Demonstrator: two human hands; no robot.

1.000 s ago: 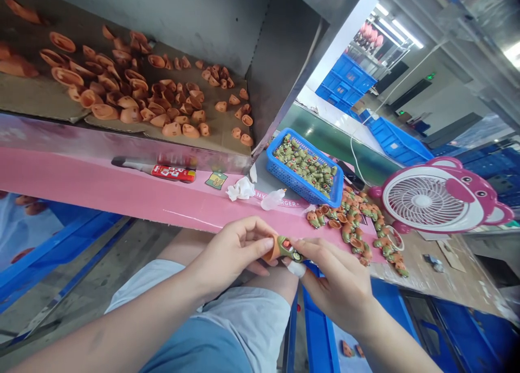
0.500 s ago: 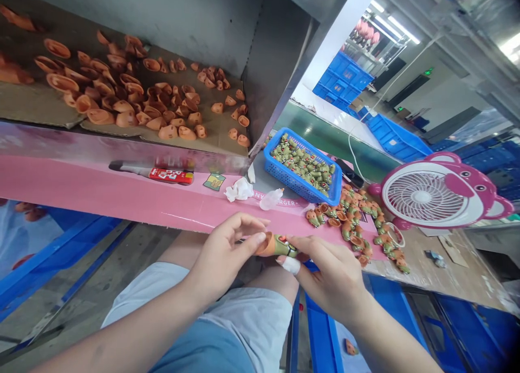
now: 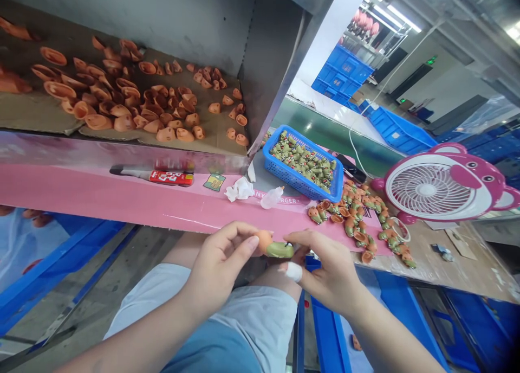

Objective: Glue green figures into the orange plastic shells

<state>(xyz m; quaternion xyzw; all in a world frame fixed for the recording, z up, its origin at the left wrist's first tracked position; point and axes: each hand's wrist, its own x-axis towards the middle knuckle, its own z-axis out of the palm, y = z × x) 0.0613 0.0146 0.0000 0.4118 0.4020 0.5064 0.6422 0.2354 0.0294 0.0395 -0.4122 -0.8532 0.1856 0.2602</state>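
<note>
- While the left hand point(image 3: 215, 264) pinches its orange end, one orange-and-green piece point(image 3: 280, 249) lies level between the two hands, above the person's lap and just before the worktop point(image 3: 182, 210).
- Left hand: thumb and fingertips closed on the piece.
- Right hand point(image 3: 335, 264): partly open, thumb and forefinger parted about the green end; contact by the curled fingers, cannot tell. White wrap point(image 3: 293, 271) on the thumb.
- Blue basket point(image 3: 290, 176), perforated, on the worktop; filled with small green parts point(image 3: 303, 159).
- Assorted orange-and-green pieces point(image 3: 357, 213), loose, right of the basket and nearer the person.
- Small translucent bottle point(image 3: 272, 198), orange-tipped, lying beside crumpled white tissue point(image 3: 239, 190).
- Red-labelled tube point(image 3: 170, 178), dark-ended, lying below the shelf front.
- Orange hollow parts point(image 3: 130, 99), many, heaped and scattered on cardboard point(image 3: 36, 110) in the shelf.
- Pink-and-white fan point(image 3: 430, 191), animal-shaped, at the far right.
</note>
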